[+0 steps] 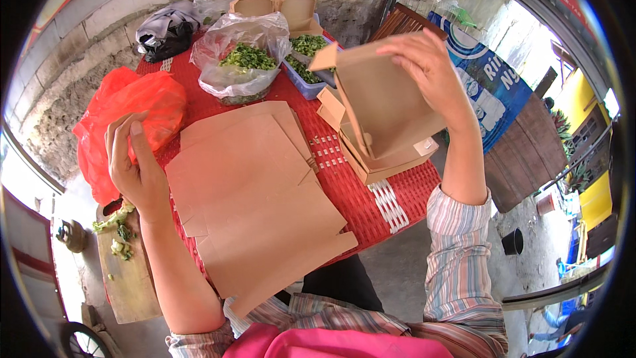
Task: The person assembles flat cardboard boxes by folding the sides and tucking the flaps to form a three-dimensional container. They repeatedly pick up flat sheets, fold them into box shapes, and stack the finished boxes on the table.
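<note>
My right hand [429, 76] holds a brown cardboard box [387, 103] by its upper edge, fingers bent over the rim. This box stands tilted, its hollow side showing, over another folded box [377, 167] on the red woven table [419, 192]. My left hand [136, 166] is raised with nothing in it, its fingers apart, beside the stack of flat cardboard blanks [248, 192]. The blanks lie partly over the table's near edge, and the top one has cut slots and tabs. A red plastic bag [136, 116] sits just beyond my left hand.
Chopped greens fill a clear plastic bag [211, 83] and a blue basket [305, 86] at the back. Open boxes [298, 10] stand behind them, with a black bag [173, 43] at far left. A wooden board [129, 278] with vegetable scraps lies lower left.
</note>
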The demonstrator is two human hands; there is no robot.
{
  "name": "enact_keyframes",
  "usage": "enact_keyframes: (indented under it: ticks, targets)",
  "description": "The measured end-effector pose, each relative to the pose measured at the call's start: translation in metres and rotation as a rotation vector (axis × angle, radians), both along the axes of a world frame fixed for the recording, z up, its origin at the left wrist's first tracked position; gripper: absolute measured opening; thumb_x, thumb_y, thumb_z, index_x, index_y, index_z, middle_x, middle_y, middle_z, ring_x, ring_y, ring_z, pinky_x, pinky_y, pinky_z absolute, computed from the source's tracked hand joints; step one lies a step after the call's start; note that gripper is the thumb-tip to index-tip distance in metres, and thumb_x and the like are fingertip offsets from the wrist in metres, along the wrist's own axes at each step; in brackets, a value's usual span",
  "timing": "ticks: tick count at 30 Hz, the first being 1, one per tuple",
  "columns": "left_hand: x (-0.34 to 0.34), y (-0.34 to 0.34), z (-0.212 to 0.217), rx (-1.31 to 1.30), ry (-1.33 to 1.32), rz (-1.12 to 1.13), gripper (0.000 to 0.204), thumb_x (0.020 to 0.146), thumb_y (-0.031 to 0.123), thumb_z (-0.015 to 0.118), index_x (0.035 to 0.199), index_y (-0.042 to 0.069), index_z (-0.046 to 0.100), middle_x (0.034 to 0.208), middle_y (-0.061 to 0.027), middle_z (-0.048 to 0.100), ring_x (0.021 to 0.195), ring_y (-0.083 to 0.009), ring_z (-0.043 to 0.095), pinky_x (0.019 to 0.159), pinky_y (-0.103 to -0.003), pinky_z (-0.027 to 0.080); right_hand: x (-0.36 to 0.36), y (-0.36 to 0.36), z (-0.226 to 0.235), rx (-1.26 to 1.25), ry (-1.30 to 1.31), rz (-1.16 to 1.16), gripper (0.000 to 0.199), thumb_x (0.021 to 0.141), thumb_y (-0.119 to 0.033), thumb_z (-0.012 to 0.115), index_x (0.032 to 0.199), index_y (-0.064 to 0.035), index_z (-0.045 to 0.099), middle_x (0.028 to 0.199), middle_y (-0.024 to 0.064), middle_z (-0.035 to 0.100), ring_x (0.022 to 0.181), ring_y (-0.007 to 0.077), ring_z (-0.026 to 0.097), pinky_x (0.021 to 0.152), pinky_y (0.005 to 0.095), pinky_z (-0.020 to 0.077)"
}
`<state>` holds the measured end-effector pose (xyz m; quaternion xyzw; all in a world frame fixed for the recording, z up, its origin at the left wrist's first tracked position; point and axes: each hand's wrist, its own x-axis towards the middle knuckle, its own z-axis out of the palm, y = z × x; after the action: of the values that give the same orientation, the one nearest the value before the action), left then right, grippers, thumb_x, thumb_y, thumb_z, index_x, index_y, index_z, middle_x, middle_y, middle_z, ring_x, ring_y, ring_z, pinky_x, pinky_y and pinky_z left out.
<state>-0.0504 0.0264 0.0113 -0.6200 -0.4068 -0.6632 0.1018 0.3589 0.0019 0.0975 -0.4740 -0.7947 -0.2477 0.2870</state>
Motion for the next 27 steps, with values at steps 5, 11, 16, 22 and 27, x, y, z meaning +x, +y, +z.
enact_keyframes:
  ticks: [5,11,16,22,27]
  targets:
    - [0.001,0.006,-0.004,-0.045,-0.004,-0.060,0.019,0.098,0.007,0.053,0.096,-0.006,0.066,0.095,-0.0109,0.067,0.089,-0.0192,0.062,0.082,-0.030,0.048,0.034,0.002,-0.035,-0.237,0.022,-0.090,0.019,0.094,-0.013,0.059,0.109,-0.0136,0.070,0.112,0.0036,0.070,0.120,0.0224,0.058,0.119,0.0516,0.0188]
    - [0.000,0.009,-0.008,-0.105,-0.024,-0.104,0.018,0.097,0.006,0.053,0.095,-0.006,0.066,0.093,-0.0110,0.066,0.086,-0.0183,0.063,0.081,-0.029,0.048,0.042,-0.005,-0.073,-0.177,0.086,-0.134,0.023,0.092,-0.014,0.061,0.114,-0.0178,0.069,0.112,0.0033,0.069,0.118,0.0232,0.057,0.118,0.0545,0.0206]
    - [0.003,0.008,-0.007,-0.120,0.000,-0.115,0.018,0.098,0.006,0.053,0.094,-0.006,0.065,0.091,-0.0105,0.066,0.085,-0.0180,0.062,0.080,-0.029,0.049,0.044,-0.013,-0.098,-0.318,0.124,-0.142,0.026,0.094,-0.017,0.059,0.119,-0.0178,0.068,0.121,0.0028,0.067,0.124,0.0226,0.055,0.119,0.0555,0.0143]
    - [0.003,0.005,-0.006,-0.157,0.043,-0.123,0.018,0.099,0.008,0.053,0.094,-0.005,0.065,0.091,-0.0108,0.066,0.083,-0.0181,0.062,0.077,-0.029,0.049,0.041,-0.016,-0.101,-0.524,0.165,-0.140,0.032,0.096,-0.017,0.055,0.127,-0.0174,0.064,0.131,0.0025,0.063,0.132,0.0219,0.049,0.120,0.0565,0.0069]
    - [0.005,0.006,-0.007,-0.159,0.046,-0.131,0.018,0.098,0.008,0.053,0.094,-0.005,0.064,0.091,-0.0105,0.066,0.081,-0.0174,0.061,0.076,-0.029,0.049,0.042,-0.023,-0.110,-0.636,0.068,-0.192,0.048,0.096,-0.014,0.056,0.143,-0.0237,0.050,0.148,0.0012,0.048,0.141,0.0214,0.038,0.120,0.0584,0.0060]
